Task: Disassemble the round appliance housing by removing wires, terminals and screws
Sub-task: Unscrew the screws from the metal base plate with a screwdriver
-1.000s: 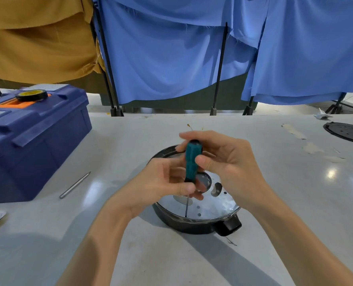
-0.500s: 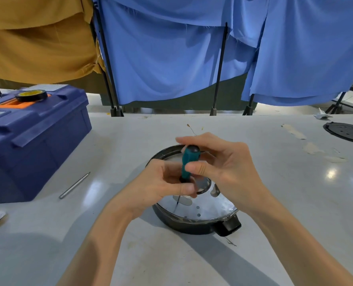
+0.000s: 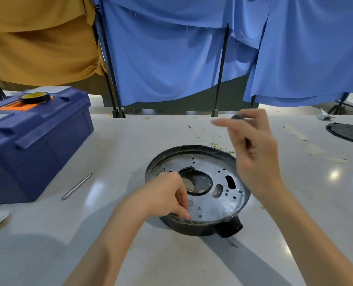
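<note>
Your left hand [image 3: 167, 198]: bare, no glove, no ring or watch visible. Your left forearm [image 3: 101, 250]: bare up to frame edge, no sleeve in view. Your right hand [image 3: 252, 153]: bare, no glove, fingertips motion-blurred, details there unclear. Your right forearm [image 3: 307, 238]: bare to frame edge, no sleeve, no wristband visible. Nails short where visible.

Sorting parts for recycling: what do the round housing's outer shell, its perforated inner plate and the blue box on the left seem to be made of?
Outer shell: likely black moulded plastic, dull sheen, rounded knob at its front.
Inner plate: probably sheet metal, silvery grey and reflective, with punched holes and slots.
Blue box: looks like moulded plastic, matte navy, with rounded ribs and an orange inset on its lid.
</note>
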Available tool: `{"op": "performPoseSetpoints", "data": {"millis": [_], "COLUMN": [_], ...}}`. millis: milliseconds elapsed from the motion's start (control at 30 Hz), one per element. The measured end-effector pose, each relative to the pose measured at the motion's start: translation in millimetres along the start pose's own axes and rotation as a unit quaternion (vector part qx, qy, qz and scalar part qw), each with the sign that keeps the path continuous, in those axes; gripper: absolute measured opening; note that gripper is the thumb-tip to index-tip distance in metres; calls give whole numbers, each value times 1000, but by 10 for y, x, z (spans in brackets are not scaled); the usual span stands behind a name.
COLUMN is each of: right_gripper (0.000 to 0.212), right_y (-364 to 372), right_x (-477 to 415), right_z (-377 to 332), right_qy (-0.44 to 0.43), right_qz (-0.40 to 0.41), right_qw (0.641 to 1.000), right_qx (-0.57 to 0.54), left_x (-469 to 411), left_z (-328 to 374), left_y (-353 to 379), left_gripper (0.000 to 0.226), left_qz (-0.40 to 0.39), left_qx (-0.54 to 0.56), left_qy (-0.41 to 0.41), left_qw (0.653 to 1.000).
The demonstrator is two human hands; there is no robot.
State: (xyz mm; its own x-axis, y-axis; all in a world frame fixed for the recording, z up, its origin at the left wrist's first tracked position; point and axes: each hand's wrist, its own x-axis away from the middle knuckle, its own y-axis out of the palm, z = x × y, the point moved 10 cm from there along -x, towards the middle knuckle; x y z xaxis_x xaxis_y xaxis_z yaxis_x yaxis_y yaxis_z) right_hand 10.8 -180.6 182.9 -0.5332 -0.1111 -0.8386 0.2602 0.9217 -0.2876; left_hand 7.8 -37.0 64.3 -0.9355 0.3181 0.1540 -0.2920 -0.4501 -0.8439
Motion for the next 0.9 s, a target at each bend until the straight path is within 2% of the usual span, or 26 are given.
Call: {"op": "performPoseSetpoints", "data": {"millis": [100,200,300,500,600,767,900], "right_gripper": [24,24,28,16,10,12,11], "right_y": [394,850,1101,1121,1126,1131,1140], "right_x": [106,421,677,759,766,768,762], "right_z": [150,394,541,606,613,645,661], "right_qy": [5,43,59,96,102,105,106], "right_qz": [-160,-327,-421,-444,-451,-448,-445], "right_qw": [983,929,876,865,861,854,854], "right_qx": [89,167,229,213,214,243,249], "left_x": [-56,-108,-150,-233,-246,-261,-286], "left_z": [43,79,108,118,105,73,120], "left_y": [20,37,54,171,246,320,325], "left_gripper": [10,7,6,14,4,17,14], "left_qz": [-26,-42,-60,-130,-172,-209,-215], "left_qx": [-35,-77,-104,-126,-127,-109,-130], "left_qy": [-1,-7,-20,-64,-83,-101,-97], "left_qw": [999,996,993,981,973,966,963]}}
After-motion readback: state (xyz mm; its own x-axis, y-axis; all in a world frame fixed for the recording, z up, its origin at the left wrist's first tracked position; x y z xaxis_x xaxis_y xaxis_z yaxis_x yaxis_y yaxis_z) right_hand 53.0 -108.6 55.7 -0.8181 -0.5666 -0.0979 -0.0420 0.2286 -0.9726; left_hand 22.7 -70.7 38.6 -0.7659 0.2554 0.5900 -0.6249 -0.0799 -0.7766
